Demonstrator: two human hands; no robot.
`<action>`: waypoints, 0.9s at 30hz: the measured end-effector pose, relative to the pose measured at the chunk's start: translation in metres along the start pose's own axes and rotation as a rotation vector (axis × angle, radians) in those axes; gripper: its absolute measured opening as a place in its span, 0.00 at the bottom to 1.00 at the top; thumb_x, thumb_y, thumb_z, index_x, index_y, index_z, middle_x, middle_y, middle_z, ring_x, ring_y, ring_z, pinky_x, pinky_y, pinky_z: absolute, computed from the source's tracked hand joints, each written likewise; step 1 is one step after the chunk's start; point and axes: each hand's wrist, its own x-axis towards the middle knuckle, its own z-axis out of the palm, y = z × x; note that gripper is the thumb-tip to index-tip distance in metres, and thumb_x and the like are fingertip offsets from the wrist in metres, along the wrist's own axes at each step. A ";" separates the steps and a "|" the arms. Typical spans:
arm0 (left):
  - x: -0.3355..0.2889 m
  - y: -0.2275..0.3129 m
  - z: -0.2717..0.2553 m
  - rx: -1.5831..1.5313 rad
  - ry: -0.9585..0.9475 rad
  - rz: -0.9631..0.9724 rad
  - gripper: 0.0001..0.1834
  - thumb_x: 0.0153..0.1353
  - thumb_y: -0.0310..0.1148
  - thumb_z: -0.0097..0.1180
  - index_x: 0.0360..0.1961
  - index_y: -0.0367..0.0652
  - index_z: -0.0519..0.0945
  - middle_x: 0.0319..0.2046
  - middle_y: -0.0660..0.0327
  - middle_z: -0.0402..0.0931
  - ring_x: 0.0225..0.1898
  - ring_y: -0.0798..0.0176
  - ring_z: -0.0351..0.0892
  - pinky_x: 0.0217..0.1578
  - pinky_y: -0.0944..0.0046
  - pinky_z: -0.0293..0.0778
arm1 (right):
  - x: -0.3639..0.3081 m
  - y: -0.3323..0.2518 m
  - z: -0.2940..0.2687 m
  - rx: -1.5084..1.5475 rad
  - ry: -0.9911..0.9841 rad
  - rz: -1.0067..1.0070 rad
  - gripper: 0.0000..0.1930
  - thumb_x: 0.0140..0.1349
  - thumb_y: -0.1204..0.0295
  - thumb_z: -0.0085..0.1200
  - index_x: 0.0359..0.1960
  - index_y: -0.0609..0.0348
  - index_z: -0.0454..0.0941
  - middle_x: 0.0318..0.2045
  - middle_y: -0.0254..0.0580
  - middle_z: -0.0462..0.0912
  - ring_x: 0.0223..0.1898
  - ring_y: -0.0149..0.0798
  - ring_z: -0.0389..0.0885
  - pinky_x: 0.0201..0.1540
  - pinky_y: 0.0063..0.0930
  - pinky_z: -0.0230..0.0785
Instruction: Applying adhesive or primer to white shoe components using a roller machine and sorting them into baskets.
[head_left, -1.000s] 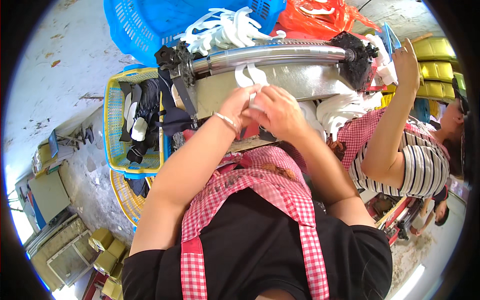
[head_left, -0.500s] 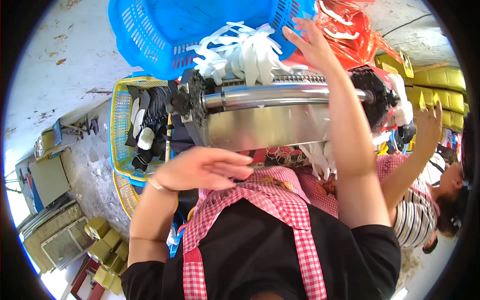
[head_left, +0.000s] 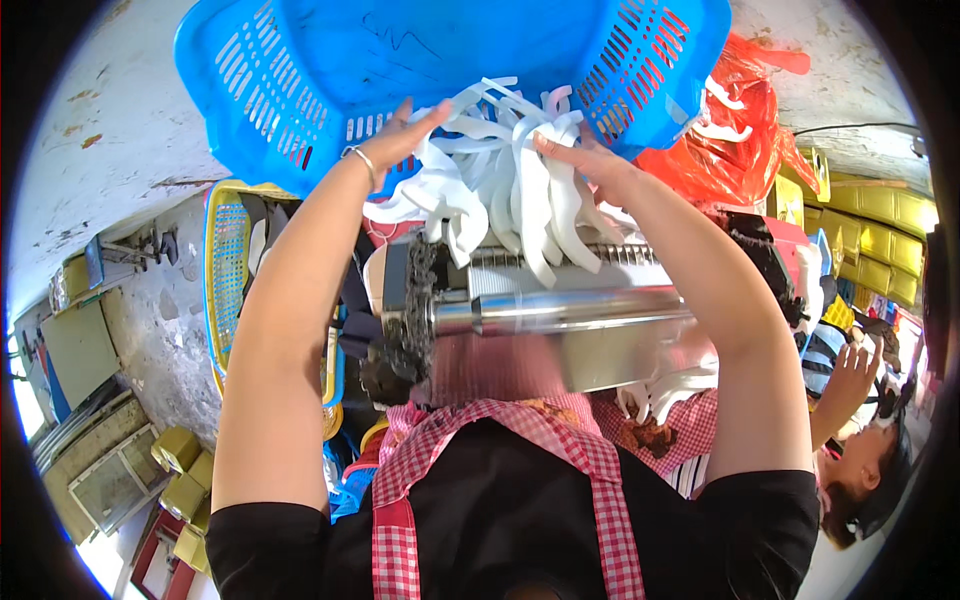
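Note:
A heap of white curved strips (head_left: 490, 190) lies at the front of a big blue basket (head_left: 440, 50) and spills over its near rim. My left hand (head_left: 398, 148) is at the heap's left side, open, with thumb and fingers apart. From the right, my right hand (head_left: 595, 168) reaches to the same heap; its thumb lies stretched over the strips, and the fingers are apart, some partly hidden. Below the heap sits a machine with a shiny metal roller (head_left: 570, 310) and a toothed metal edge. Several strips (head_left: 665, 390) hang out below its metal plate.
At the left stands a yellow and blue basket (head_left: 228, 270) with dark pieces inside. A red plastic bag (head_left: 735, 120) with white strips lies at the right. Yellow wrapped bundles (head_left: 870, 225) are stacked beyond it. At the far right, another person's hand (head_left: 850, 385) is raised.
My left hand has moved up from near my apron to the heap. My right hand has come down to the strips from the basket's right edge. The view has shifted.

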 end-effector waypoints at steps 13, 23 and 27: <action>0.011 -0.029 0.030 0.243 -0.136 0.434 0.70 0.45 0.63 0.71 0.75 0.36 0.42 0.72 0.42 0.49 0.74 0.48 0.49 0.71 0.52 0.49 | 0.022 -0.011 0.033 0.295 -0.192 -0.147 0.54 0.52 0.48 0.70 0.72 0.52 0.48 0.63 0.49 0.66 0.63 0.46 0.68 0.63 0.47 0.65; -0.036 0.002 0.006 -0.434 0.110 0.641 0.64 0.43 0.37 0.80 0.72 0.33 0.47 0.61 0.47 0.66 0.63 0.53 0.67 0.63 0.56 0.65 | 0.025 -0.067 0.087 0.578 -0.413 -0.529 0.32 0.57 0.56 0.68 0.59 0.58 0.71 0.48 0.46 0.80 0.46 0.41 0.83 0.45 0.42 0.80; -0.072 0.045 -0.037 -0.192 0.262 0.820 0.51 0.55 0.45 0.71 0.72 0.39 0.55 0.62 0.48 0.66 0.64 0.54 0.66 0.64 0.56 0.63 | -0.018 -0.128 0.074 0.523 -0.571 -0.645 0.23 0.60 0.57 0.65 0.50 0.58 0.79 0.39 0.42 0.85 0.34 0.33 0.86 0.34 0.32 0.82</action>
